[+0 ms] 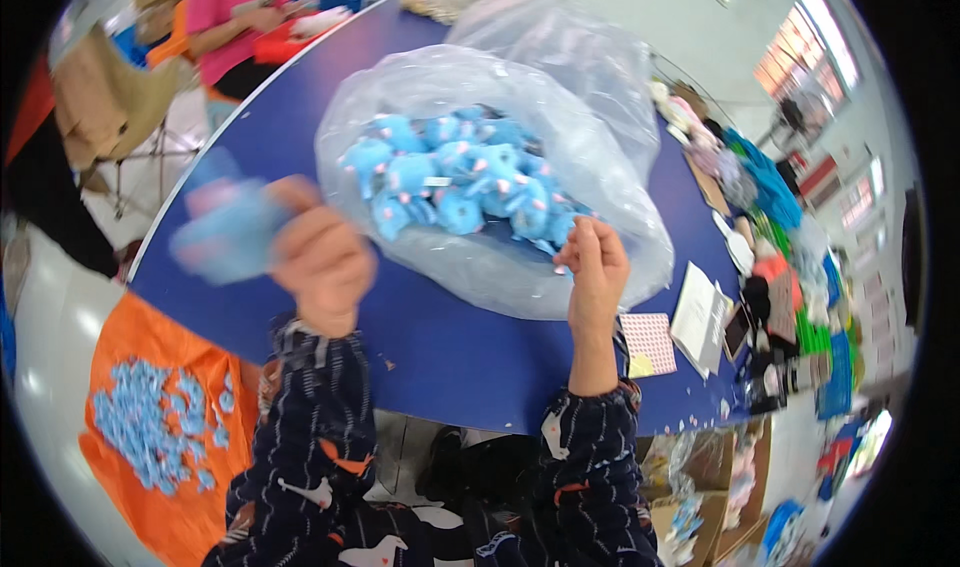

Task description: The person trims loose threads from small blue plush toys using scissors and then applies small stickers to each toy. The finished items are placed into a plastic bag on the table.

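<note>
My left hand (322,257) is closed on a blue plush toy (228,232) with a pink patch, held out over the left side of the blue table; both are smeared by motion. Near the right front of a clear plastic bag (480,287), my right hand (597,267) has thumb and fingertips pinched together. A small pale bit shows just below those fingertips, too small to name. Inside the wide-mouthed bag lies a heap of similar blue plush toys (460,172) with pink parts, some bearing small white labels.
On the floor at left, an orange sack (150,332) carries many blue plush pieces (150,422). A notebook (695,317), a patterned card (648,342) and a phone (737,329) lie at the table's right. Another person (225,27) in pink sits beyond the far left edge.
</note>
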`<state>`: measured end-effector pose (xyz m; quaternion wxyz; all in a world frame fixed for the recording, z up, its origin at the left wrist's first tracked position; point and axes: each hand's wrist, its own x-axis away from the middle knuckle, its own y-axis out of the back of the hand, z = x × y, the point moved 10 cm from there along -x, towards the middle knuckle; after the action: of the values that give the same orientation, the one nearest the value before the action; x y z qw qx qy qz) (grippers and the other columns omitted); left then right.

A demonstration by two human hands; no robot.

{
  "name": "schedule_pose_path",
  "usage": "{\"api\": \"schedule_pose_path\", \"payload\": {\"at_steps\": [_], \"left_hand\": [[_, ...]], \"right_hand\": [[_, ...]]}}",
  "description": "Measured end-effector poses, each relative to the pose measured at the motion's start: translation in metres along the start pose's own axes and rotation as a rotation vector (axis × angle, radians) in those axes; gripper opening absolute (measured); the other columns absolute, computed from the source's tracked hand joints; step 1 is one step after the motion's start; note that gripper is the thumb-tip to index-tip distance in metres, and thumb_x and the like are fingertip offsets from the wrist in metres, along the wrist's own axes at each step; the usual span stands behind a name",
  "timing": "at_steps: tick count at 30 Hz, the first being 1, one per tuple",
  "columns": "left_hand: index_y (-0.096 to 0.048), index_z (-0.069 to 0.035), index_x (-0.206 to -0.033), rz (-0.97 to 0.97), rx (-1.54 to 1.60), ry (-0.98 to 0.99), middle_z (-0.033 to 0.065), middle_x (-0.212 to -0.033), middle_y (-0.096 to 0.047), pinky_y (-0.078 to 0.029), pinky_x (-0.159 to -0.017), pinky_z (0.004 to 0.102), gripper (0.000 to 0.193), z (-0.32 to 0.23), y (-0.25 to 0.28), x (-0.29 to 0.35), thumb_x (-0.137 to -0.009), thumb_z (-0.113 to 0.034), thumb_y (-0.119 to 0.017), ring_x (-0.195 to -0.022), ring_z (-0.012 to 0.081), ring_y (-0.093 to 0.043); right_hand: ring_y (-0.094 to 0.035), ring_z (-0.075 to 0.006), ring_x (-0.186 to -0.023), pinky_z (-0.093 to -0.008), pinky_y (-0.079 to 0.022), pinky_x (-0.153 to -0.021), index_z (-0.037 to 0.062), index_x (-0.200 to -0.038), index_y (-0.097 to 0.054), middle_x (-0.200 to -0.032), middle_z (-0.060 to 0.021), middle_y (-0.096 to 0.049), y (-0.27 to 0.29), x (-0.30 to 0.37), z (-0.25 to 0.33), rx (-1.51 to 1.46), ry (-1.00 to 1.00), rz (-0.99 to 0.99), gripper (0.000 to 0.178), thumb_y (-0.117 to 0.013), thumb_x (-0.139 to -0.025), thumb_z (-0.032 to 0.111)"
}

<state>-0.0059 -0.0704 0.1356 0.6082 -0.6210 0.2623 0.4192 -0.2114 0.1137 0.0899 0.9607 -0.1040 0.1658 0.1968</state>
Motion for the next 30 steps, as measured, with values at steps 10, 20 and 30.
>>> {"api": "schedule_pose_path", "payload": {"at_steps": [10, 20, 30], "left_hand": [[-0.057, -0.002, -0.101, -0.820, -1.137, 0.415, 0.0030, -0.081, -0.058, -0.046, -0.067, 0.0251, 0.032, 0.051, 0.106, 0.047, -0.090, -0.031, -0.049, -0.072, 0.0112, -0.055], [-0.058, -0.001, -0.100, -0.737, -1.422, 0.629, 0.0031, -0.083, -0.059, -0.046, -0.067, 0.0226, 0.025, 0.063, 0.118, 0.050, -0.091, -0.024, -0.050, -0.073, 0.0094, -0.055], [-0.037, -0.002, -0.128, -0.580, -1.260, 0.478, 0.0081, -0.113, -0.051, -0.048, -0.077, 0.0285, 0.047, 0.086, 0.095, 0.035, -0.087, -0.015, -0.055, -0.098, 0.0153, -0.054]], "right_hand": [[-0.044, -0.0351, -0.107, -0.0434, -0.037, -0.089, 0.0067, -0.118, -0.048, -0.117, -0.0162, -0.046, -0.017, 0.019, 0.011, 1.296, 0.518, 0.069, 0.053, -0.064, -0.068, 0.006], [-0.049, -0.0337, -0.101, -0.0423, -0.041, -0.085, 0.0072, -0.116, -0.052, -0.110, -0.0151, -0.052, 0.015, 0.005, 0.013, 1.136, 0.395, -0.056, 0.049, -0.059, -0.068, 0.000], [-0.054, -0.0152, -0.099, -0.0296, -0.043, -0.087, -0.0002, -0.117, -0.047, -0.107, -0.0075, -0.056, -0.047, 0.051, 0.003, -0.137, -0.085, 0.386, 0.039, -0.061, -0.082, 0.007]]}}
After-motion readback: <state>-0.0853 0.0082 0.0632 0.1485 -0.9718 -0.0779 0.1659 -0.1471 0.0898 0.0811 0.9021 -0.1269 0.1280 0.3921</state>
